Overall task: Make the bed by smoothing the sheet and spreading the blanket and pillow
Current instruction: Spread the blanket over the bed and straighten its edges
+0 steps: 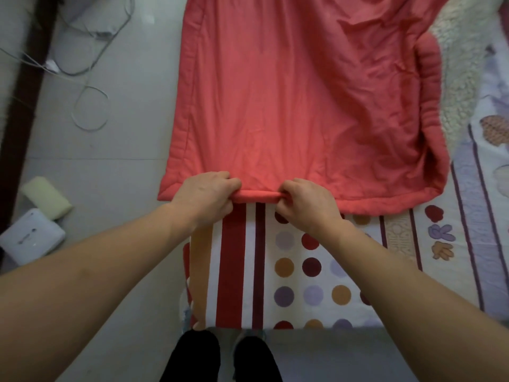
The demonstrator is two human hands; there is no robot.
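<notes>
While both sets of fingers [230,184] curl tight round the near hem [257,196] of the blanket [303,106], the left hand [205,195] and right hand [308,204] sit close together, with a short rolled stretch of hem between them. From the knuckles the blanket runs straight away, its long axis pointing ahead of the person and the hem lying crosswise. Both hands are about equally near it, but they hold left of the hem's middle (the right corner lies well off). Under the wrists the striped, dotted sheet [303,271] is uncovered. The next move is probably a pull toward the body, which would draw the blanket over that bare stretch.
</notes>
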